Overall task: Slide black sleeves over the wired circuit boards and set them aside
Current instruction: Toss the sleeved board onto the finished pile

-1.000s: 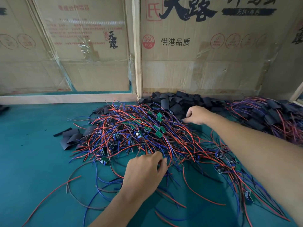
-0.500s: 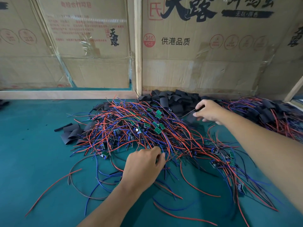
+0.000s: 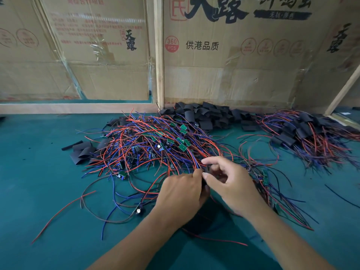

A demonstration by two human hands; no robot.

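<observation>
A tangled heap of wired circuit boards [image 3: 155,145], small green boards on red and blue leads, lies mid-table. Behind it is a pile of loose black sleeves [image 3: 206,115]. My left hand [image 3: 181,193] grips a bundle of wires at the heap's near edge; the board it holds is hidden by the fingers. My right hand [image 3: 229,184] meets it fingertip to fingertip and pinches a black sleeve [image 3: 206,170] between thumb and forefinger, only partly visible. Sleeved boards [image 3: 303,137] with trailing wires are heaped at the right.
Green table mat [image 3: 39,191]. Cardboard boxes [image 3: 233,55] and a wooden frame wall off the back. A few flat black sleeves [image 3: 81,152] lie left of the heap. Loose red, blue and black wires [image 3: 64,209] stray over the near mat.
My right hand has come back from the sleeve pile at the rear with a sleeve and joined my left hand, which has stayed at the heap's near edge.
</observation>
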